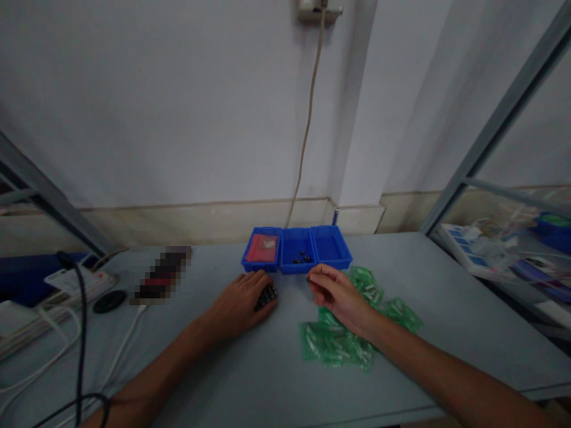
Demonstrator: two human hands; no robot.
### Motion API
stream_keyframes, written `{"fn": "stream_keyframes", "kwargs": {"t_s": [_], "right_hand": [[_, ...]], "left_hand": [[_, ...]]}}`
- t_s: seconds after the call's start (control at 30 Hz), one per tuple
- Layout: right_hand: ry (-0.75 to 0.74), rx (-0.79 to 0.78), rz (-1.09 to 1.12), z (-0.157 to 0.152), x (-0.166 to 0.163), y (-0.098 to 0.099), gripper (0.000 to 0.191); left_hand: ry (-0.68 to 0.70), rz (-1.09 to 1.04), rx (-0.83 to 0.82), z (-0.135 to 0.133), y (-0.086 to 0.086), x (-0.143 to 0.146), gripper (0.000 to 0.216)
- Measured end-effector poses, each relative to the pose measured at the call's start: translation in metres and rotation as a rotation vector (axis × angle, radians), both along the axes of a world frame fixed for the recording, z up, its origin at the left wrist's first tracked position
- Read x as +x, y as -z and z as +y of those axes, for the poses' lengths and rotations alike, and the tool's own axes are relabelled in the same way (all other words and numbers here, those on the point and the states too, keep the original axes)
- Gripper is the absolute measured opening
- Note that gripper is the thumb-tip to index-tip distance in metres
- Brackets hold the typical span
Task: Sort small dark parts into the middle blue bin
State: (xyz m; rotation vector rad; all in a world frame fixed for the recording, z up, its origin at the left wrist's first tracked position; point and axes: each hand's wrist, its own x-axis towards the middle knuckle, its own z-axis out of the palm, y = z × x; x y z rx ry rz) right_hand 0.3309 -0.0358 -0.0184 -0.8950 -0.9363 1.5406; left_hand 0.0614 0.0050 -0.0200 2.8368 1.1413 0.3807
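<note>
My left hand (245, 300) rests on the table with its fingers curled around a cluster of small dark, shiny parts (266, 297). My right hand (336, 294) is closed in a pinch just in front of the blue bins. A tiny dark piece (308, 279) shows at its fingertips, too small to name. Several similar dark parts (302, 258) lie in the middle blue bin (295, 238). Green plastic bags (336, 345) holding slim, pale pieces lie under and around my right wrist.
The left blue bin (244, 258) holds red bags (262, 248); another blue bin (331, 246) adjoins on the right. A blurred-out dark object (163, 276), a white cable (127, 342) and a black disc (109, 301) lie left. A power strip (468, 249) stands right, near grey frame posts.
</note>
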Motion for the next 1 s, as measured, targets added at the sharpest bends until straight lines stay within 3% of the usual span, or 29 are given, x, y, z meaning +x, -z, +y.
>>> {"fn": "stream_keyframes", "kwargs": {"t_s": [0.13,0.37,1.0], "right_hand": [[-0.054,-0.082,0.092,0.0033,0.0029,-0.0001,0.054],[-0.079,-0.066,0.103,0.0028,0.0049,-0.0036,0.063],[0.051,0.013,-0.014,-0.0006,0.0014,-0.0030,0.049]], "left_hand": [[0.003,0.000,-0.001,-0.0004,0.0009,-0.0007,0.023],[-0.005,0.005,0.009,-0.0013,-0.0002,-0.0001,0.023],[-0.009,0.026,-0.008,-0.0049,-0.0027,0.0000,0.022]]}}
